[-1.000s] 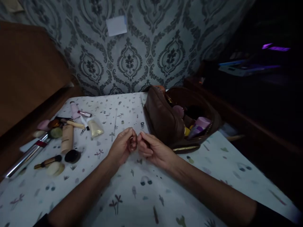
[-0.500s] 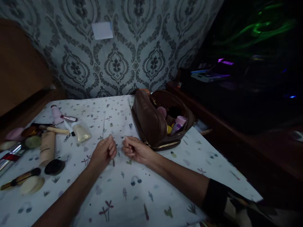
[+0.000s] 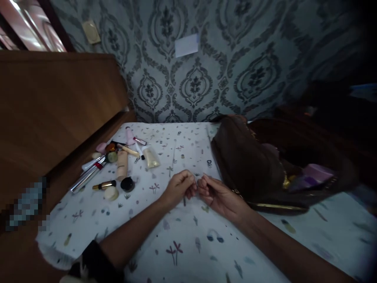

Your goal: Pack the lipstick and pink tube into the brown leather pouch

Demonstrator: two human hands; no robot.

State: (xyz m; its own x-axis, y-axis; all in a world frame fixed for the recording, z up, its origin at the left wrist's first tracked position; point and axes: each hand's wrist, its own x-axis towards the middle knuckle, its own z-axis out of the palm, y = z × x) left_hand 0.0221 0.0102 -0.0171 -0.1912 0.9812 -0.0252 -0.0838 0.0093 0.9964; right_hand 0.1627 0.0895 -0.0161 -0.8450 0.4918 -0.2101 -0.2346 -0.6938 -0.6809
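My left hand (image 3: 180,187) rests on the patterned tablecloth (image 3: 188,251), its fingers curled into a loose fist and nothing showing in them. Close beside it, my right hand (image 3: 219,195) is likewise closed, thumb on the bent fingers, and no object shows there. A narrow gap separates the two. Just right of my right hand stands a brown bag (image 3: 238,157), unzipped, with a pink and purple item (image 3: 315,177) inside. Left of my left hand lie make-up items: a squeeze tube (image 3: 151,157), a beige bottle (image 3: 121,165), a black-lidded jar (image 3: 127,184) and a round cream-coloured container (image 3: 111,193).
Farther back are a pink tube (image 3: 129,135) and a lip gloss (image 3: 140,141). Silver tubes (image 3: 88,175) lie near the table's left edge. A wooden panel (image 3: 59,102) rises on the left. Behind the table is a patterned wall (image 3: 196,84) with a white card (image 3: 186,45).
The view has swung left, so hands, bag and make-up appear farther right. Both hands keep the same closed pose close together on the cloth.
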